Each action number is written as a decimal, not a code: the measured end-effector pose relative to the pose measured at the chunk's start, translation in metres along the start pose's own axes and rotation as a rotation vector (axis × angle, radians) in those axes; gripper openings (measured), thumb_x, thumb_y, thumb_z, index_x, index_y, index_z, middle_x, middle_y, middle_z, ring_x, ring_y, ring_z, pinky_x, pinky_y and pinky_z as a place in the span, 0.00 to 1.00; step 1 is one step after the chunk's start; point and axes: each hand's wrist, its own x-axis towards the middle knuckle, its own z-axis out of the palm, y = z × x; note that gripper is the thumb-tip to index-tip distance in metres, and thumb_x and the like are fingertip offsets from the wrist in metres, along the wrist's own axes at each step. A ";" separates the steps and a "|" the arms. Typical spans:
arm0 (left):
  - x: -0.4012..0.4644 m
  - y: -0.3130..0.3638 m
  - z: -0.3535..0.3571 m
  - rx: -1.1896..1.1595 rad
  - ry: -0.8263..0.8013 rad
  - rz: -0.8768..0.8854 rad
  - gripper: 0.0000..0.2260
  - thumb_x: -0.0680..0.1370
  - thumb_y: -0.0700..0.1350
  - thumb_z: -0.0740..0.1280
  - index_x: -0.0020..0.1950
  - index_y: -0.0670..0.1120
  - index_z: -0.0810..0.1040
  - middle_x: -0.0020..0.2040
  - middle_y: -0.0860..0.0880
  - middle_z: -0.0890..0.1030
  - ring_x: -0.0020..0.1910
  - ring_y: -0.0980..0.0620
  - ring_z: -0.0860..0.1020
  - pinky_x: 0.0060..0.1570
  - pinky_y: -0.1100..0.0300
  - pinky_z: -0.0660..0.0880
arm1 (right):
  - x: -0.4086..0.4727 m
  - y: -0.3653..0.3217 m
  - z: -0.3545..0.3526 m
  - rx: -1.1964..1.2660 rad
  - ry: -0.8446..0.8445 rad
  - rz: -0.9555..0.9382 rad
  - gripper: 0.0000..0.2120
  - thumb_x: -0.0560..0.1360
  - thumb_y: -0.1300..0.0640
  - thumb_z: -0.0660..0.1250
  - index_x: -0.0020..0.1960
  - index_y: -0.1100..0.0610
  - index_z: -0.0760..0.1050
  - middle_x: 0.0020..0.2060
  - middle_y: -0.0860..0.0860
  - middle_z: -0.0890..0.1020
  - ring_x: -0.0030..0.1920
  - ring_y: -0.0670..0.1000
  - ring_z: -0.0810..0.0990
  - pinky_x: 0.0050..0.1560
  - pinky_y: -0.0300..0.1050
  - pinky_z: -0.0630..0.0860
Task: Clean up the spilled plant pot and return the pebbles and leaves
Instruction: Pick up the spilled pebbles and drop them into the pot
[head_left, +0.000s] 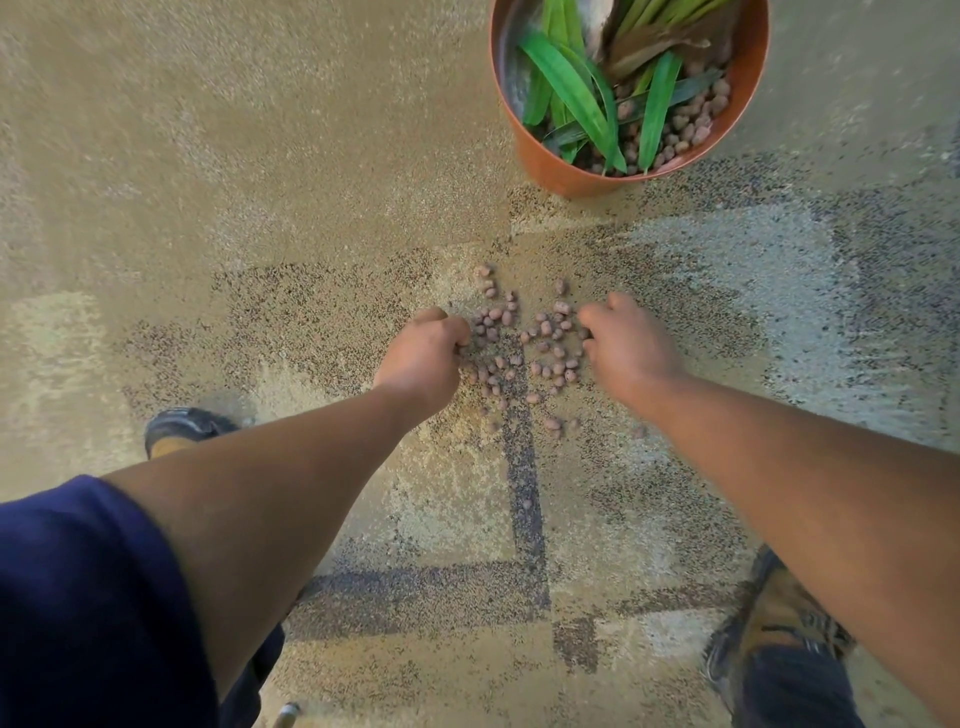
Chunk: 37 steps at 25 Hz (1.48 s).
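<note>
Loose pebbles (524, 353) lie on open carpet (260, 182), flanked by the left hand (423, 358) and right hand (626, 348), both curled, contents apparently hidden. Upright pot (566, 174), well apart, holds leaves (576, 98) and pebbles.

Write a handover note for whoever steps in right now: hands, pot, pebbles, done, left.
Left hand: fingers curled at the left edge of the spilled pebbles on the carpet; whether it has a grip on any is hidden.
Right hand: same, at the right edge.
Pot: upright, beyond the pile to the right, apart from it.
Done: leaves and some pebbles are in the pot.
Left: scoop the remaining pile and the strays nearer the feet into the pot.
</note>
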 end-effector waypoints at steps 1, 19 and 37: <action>-0.001 0.000 0.000 0.005 -0.011 -0.002 0.09 0.81 0.33 0.65 0.53 0.45 0.81 0.51 0.49 0.78 0.48 0.48 0.79 0.54 0.59 0.81 | 0.001 0.000 -0.002 0.010 -0.010 -0.002 0.08 0.77 0.66 0.70 0.55 0.58 0.77 0.45 0.52 0.69 0.40 0.50 0.72 0.43 0.43 0.74; 0.046 0.114 -0.116 -0.662 0.398 0.112 0.05 0.77 0.38 0.73 0.49 0.47 0.81 0.42 0.51 0.84 0.37 0.55 0.80 0.42 0.53 0.83 | 0.001 -0.046 -0.135 0.920 0.559 0.146 0.09 0.71 0.61 0.75 0.44 0.49 0.78 0.38 0.43 0.83 0.35 0.40 0.81 0.36 0.35 0.79; 0.017 0.045 -0.039 -0.279 0.034 -0.091 0.25 0.77 0.35 0.71 0.72 0.50 0.74 0.66 0.51 0.73 0.59 0.54 0.77 0.66 0.62 0.75 | -0.015 -0.026 -0.030 0.650 0.170 0.233 0.09 0.77 0.63 0.71 0.52 0.49 0.79 0.52 0.48 0.82 0.42 0.41 0.80 0.40 0.34 0.79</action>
